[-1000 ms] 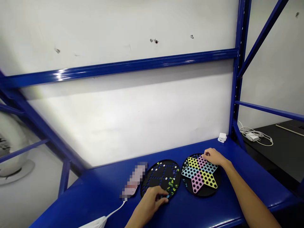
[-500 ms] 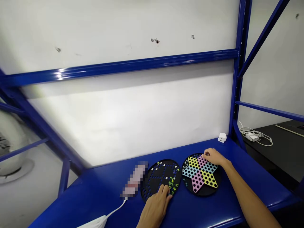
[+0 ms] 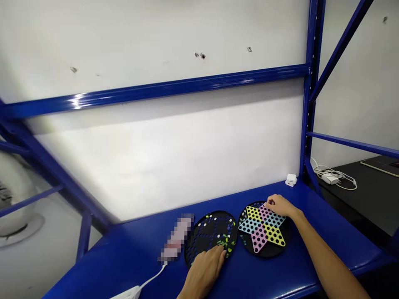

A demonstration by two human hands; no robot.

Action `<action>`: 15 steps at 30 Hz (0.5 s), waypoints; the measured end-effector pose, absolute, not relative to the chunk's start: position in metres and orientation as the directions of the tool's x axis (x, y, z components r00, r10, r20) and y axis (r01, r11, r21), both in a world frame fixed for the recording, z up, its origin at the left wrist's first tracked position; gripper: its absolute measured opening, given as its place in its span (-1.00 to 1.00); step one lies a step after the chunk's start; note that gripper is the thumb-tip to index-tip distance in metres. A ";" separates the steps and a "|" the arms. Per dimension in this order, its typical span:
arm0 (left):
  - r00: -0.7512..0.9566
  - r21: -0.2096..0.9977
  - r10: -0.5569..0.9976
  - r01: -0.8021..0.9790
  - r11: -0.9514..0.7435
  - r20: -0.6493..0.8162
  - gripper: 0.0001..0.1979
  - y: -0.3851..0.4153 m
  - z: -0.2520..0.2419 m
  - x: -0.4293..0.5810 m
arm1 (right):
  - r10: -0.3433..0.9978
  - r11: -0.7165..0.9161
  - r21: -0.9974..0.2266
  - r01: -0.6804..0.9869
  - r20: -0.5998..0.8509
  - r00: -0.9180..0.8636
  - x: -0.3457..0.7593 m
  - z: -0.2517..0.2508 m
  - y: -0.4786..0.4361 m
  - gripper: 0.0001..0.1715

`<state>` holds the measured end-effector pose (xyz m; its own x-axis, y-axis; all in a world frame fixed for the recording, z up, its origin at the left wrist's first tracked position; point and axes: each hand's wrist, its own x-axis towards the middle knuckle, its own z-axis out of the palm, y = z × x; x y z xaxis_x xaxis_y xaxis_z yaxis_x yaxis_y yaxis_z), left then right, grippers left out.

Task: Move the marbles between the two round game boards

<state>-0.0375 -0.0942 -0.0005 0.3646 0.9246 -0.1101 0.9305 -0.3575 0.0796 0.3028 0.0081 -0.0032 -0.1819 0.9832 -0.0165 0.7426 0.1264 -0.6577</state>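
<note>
Head view: my right hand [image 3: 279, 204] is pinching the star board [image 3: 262, 227], which is lying across the right tray [image 3: 270, 251]; my left hand [image 3: 207, 264] is covering the left tray's [image 3: 200, 237] near edge beside marbles [image 3: 229, 243], grip hidden.

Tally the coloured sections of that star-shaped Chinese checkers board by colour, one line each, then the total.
Yellow sections: 2
Pink sections: 2
Light blue sections: 2
Total: 6
</note>
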 end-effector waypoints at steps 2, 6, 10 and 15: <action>0.360 0.139 0.929 0.928 -0.347 -0.087 -0.57 -0.091 0.002 -0.038 | 0.984 0.129 -0.652 0.747 -0.010 -0.178 0.302 -0.002 0.008 -0.67; 0.333 0.189 0.941 0.929 -0.318 -0.055 -0.57 -0.086 0.014 -0.022 | 0.985 0.133 -0.640 0.757 0.000 -0.174 0.302 -0.003 0.008 -0.68; 0.408 0.172 0.912 0.902 -0.396 -0.041 -0.60 -0.077 0.019 0.020 | 0.983 0.135 -0.638 0.758 -0.010 -0.184 0.303 -0.006 0.010 -0.68; 0.450 0.059 0.889 0.893 -0.446 -0.082 -0.67 -0.067 0.017 0.053 | 0.982 0.156 -0.625 0.765 0.015 -0.188 0.303 -0.007 0.011 -0.67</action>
